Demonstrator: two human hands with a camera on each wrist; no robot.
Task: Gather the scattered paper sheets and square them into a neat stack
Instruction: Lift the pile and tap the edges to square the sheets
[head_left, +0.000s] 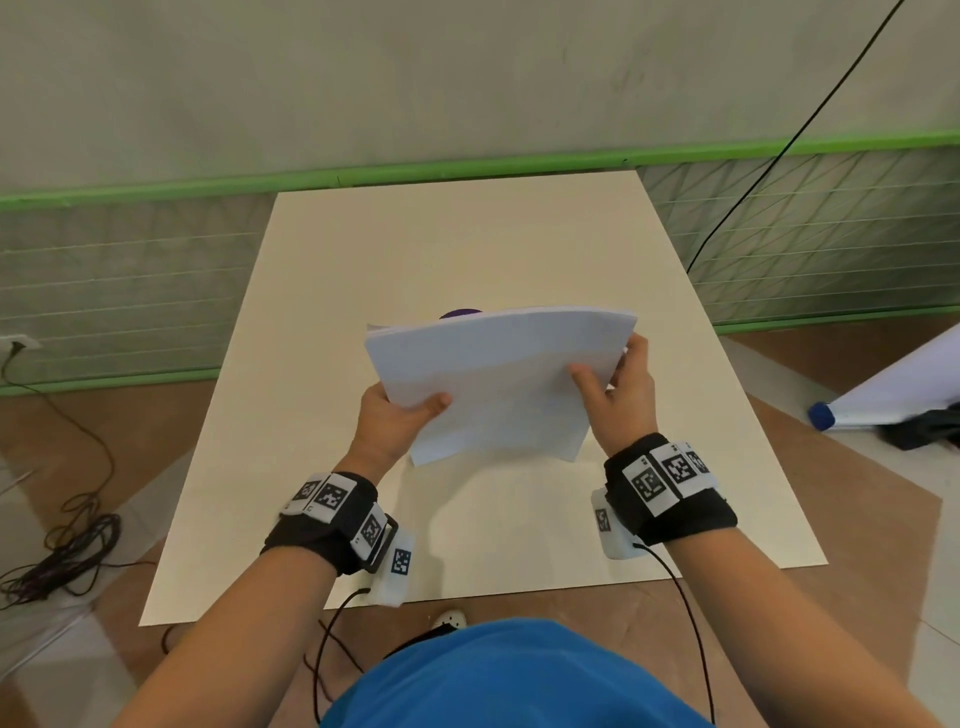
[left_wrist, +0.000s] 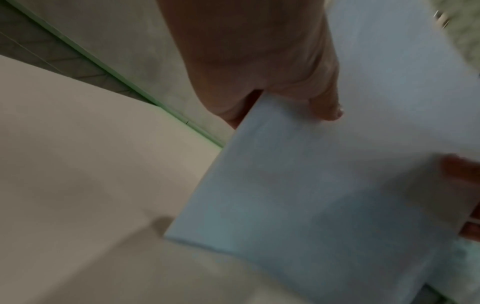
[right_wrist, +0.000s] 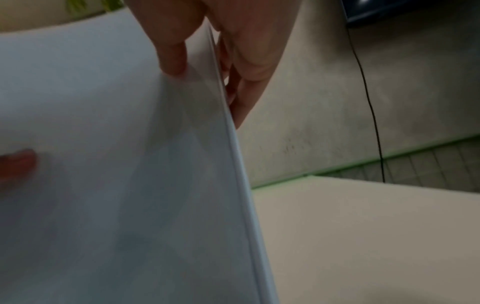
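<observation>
Left hand (head_left: 392, 421) pinches the paper stack (head_left: 498, 384) at its left edge: thumb on top, fingers hidden under the sheets. Right hand (head_left: 621, 389) pinches the stack's right edge the same way, thumb on the top sheet, fingers curled behind the edge. Left wrist view confirms it: thumb (left_wrist: 324, 107) flat on the top sheet, near the stack's corner. Right wrist view shows the thumb (right_wrist: 174, 61) on the sheet face and fingers (right_wrist: 244, 98) behind the edge.

Stack is held in the air above the table (head_left: 467, 249), over its middle, tilted, the far edge higher than the near one. Sheets are gathered but not fully square: at the stack's far left corner one sheet edge sticks out, and the right wrist view shows the layered edges slightly stepped. The sheets bow a little between the two hands.

A small purple thing (head_left: 460, 313) peeks out just behind the stack's far edge; cannot tell what it is. Both wrists wear black bands (head_left: 332, 519) with printed square markers. Right of the stack, off the table, a white roll with a blue cap (head_left: 826, 415) lies on the floor. Left of the stack, a coil of dark cable (head_left: 67, 551) lies on the floor.
</observation>
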